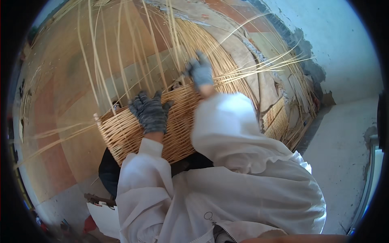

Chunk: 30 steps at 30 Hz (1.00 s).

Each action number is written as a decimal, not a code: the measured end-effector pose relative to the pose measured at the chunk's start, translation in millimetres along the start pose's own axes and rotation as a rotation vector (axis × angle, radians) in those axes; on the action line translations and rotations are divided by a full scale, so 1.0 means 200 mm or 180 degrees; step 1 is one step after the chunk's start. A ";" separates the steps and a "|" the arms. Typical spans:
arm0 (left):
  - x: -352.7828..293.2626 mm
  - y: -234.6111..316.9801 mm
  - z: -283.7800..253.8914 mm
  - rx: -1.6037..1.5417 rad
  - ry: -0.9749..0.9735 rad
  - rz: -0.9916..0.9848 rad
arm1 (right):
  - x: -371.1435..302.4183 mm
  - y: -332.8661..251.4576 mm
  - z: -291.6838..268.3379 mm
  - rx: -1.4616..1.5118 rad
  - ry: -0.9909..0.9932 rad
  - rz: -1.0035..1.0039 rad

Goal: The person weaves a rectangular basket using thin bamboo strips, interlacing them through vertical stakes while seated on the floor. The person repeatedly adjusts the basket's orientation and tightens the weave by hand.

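A half-woven wicker basket (178, 117) rests tilted across my lap, its light brown wall facing me. Tall pale upright canes (120, 52) rise from its rim. My left hand (150, 113), in a grey glove, lies over the near wall with its fingers bent across the rim, gripping it. Above the rim's right part is my right hand (200, 72), also grey-gloved and smeared by motion. Whether its fingers hold anything cannot be made out. Beside it, loose weaving canes (259, 68) stick out to the right.
A thick bundle of long canes (221, 52) lies on the floor beyond my right hand, by crumpled tan sheeting (243, 52). A woven panel piece (276, 117) sits at the right, near the white wall (344, 52). More thin canes (60, 137) reach left over the tiled floor (48, 101).
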State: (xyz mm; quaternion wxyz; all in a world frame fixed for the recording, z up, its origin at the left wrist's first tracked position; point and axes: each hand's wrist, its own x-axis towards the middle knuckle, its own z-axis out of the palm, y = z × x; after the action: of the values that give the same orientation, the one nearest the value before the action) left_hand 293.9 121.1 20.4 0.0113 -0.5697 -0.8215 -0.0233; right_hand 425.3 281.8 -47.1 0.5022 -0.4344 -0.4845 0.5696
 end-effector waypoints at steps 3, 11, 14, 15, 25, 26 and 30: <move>-0.01 0.05 0.12 -0.0569 0.1185 0.1207 | 0.05 -0.04 -0.36 -0.1173 -0.0768 0.0864; 0.12 0.40 0.04 -0.0213 -0.1157 0.0377 | 0.12 -0.26 -0.44 -0.5144 -0.2452 0.1065; 0.13 0.45 0.08 -0.0429 -0.0835 0.0490 | 0.01 -0.48 -0.63 -0.4359 -0.2543 -0.0025; 0.12 0.48 0.10 -0.0480 -0.0667 0.0581 | 0.06 -0.44 -0.81 -0.4837 -0.2640 -0.0059; 0.16 0.54 0.15 -0.5768 -0.0452 -0.1461 | -0.11 -0.47 -0.39 -0.1798 -0.2436 0.0310; 0.16 0.47 0.14 -0.5817 -0.0616 -0.1414 | -0.05 -0.33 -0.44 -0.3003 -0.2698 0.0091; 0.44 -0.02 0.27 -0.5114 -0.1617 -0.1742 | -0.23 -0.43 -0.36 -0.4591 -0.3038 -0.0845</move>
State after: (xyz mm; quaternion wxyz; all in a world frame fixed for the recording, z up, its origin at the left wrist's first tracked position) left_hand 259.9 204.1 -29.5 -0.5810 -0.1770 -0.6421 -0.4679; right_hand 514.9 246.2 26.2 -0.0893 -0.3012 -0.9317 0.1820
